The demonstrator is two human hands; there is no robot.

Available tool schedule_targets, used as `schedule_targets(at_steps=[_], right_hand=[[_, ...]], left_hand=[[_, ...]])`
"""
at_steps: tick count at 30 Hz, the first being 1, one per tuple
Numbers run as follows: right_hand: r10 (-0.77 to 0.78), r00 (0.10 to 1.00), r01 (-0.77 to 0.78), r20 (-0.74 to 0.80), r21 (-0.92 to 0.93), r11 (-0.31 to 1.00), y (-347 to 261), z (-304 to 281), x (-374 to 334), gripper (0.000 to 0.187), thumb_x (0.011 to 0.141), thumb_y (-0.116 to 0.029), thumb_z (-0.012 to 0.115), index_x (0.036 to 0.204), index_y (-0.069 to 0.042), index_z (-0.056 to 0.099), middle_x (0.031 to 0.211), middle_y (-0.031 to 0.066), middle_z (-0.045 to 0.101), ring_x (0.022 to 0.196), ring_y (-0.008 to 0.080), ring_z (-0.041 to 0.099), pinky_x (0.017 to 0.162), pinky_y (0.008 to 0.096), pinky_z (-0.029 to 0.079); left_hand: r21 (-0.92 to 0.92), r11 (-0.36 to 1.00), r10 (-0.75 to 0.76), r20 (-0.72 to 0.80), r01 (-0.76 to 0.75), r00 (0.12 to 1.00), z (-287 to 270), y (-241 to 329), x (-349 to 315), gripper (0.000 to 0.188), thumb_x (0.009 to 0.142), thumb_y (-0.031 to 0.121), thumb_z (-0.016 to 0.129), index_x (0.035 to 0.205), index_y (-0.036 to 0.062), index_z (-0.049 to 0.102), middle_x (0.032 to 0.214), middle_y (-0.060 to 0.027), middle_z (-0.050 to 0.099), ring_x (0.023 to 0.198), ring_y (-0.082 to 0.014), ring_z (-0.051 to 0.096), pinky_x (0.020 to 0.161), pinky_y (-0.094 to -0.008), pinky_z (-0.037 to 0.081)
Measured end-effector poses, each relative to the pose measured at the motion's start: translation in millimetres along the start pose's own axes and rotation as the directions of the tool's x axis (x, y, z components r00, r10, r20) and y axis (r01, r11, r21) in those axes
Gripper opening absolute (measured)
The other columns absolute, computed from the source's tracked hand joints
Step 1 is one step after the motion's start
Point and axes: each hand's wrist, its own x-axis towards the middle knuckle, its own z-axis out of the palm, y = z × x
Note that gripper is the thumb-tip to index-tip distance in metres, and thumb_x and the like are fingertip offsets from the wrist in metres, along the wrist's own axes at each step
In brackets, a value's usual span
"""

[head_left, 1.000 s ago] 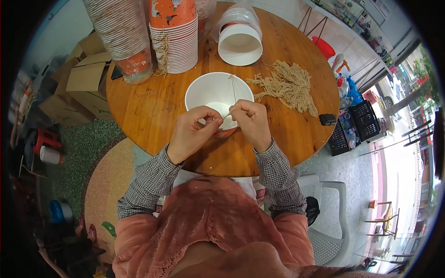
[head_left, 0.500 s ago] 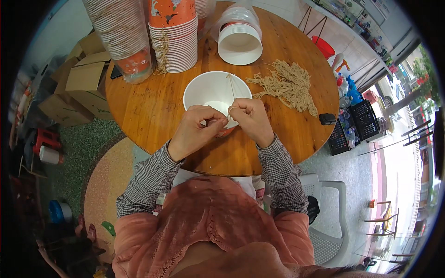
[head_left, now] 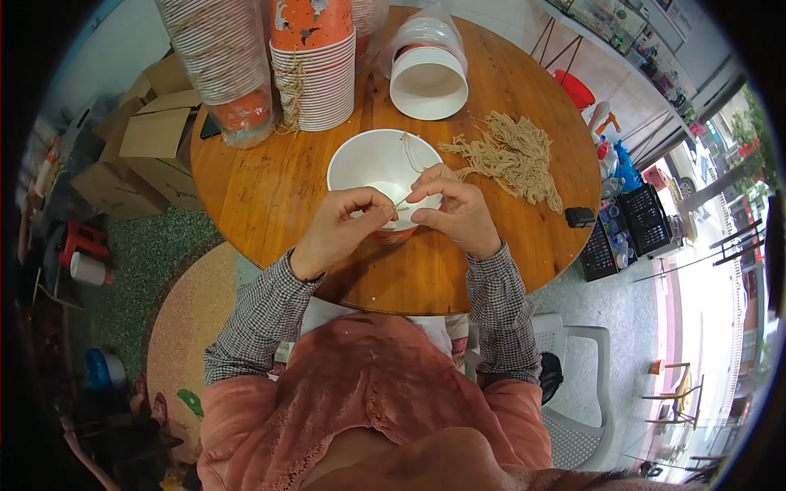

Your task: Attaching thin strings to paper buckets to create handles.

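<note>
A white paper bucket (head_left: 348,159) with an orange outside stands at the table's near side, its mouth facing up. From its far inner wall a thin tan string (head_left: 407,147) loops toward my hands. Over the near rim, my left hand (head_left: 348,225) pinches the string between thumb and index finger. A short piece of string spans to my right hand (head_left: 458,214), whose index fingertip appears to touch it. The right thumb stands apart from the curved fingers. Whether other right fingers grip the string is hidden.
Stacked paper buckets (head_left: 315,82) and a wrapped stack (head_left: 237,106) stand at the far left of the round wooden table (head_left: 262,204). Another bucket stack (head_left: 430,86) lies on its side. A string pile (head_left: 516,159) and small black device (head_left: 579,217) are at right.
My right hand has shifted slightly right and opened from a closed pinch, its thumb now apart from its fingers. My left hand still pinches the string. The view has moved slightly.
</note>
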Motion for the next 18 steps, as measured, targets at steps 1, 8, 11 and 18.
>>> schedule_targets(at_steps=[1,8,11,18], right_hand=[[-0.001,1.000,0.001,0.002,0.000,1.000,-1,2,0,0.022,0.074,-0.001,0.074,0.095,-0.002,0.067,0.099,0.0041,0.053,0.099,0.0150,0.048,0.091,0.0284,0.037],[0.004,0.994,-0.012,-0.112,-0.074,0.997,3,13,-2,0.012,0.077,-0.001,0.072,0.088,-0.001,0.067,0.094,0.0031,0.052,0.093,0.0141,0.047,0.086,0.0272,0.038],[-0.040,0.982,0.031,-0.185,-0.054,0.998,5,19,0,0.009,0.079,-0.002,0.070,0.087,-0.003,0.066,0.092,0.0021,0.052,0.087,0.0122,0.048,0.079,0.0253,0.038],[-0.054,0.940,-0.002,-0.337,-0.164,0.986,-3,24,0,0.008,0.079,-0.003,0.068,0.086,-0.005,0.064,0.101,0.0027,0.053,0.084,0.0127,0.051,0.070,0.0257,0.042]], left_hand=[[0.011,1.000,0.007,0.002,-0.007,1.000,0,-1,0,0.013,0.090,0.009,0.058,0.087,-0.0012,0.066,0.082,-0.0002,0.065,0.078,-0.0053,0.056,0.072,-0.0204,0.045],[0.040,0.999,0.021,-0.008,-0.020,1.000,1,-3,0,0.014,0.090,0.011,0.060,0.087,-0.0013,0.066,0.082,0.0001,0.065,0.078,-0.0051,0.056,0.071,-0.0202,0.045],[0.062,0.994,0.090,-0.037,-0.088,0.995,1,-6,0,0.015,0.089,0.013,0.063,0.090,-0.0019,0.066,0.081,0.0001,0.065,0.078,-0.0048,0.056,0.069,-0.0189,0.046],[0.595,0.785,0.300,-0.124,-0.171,0.946,-9,-14,-9,0.006,0.085,0.014,0.066,0.087,0.0084,0.065,0.077,0.0020,0.064,0.071,-0.0128,0.060,0.100,-0.0389,0.031]])
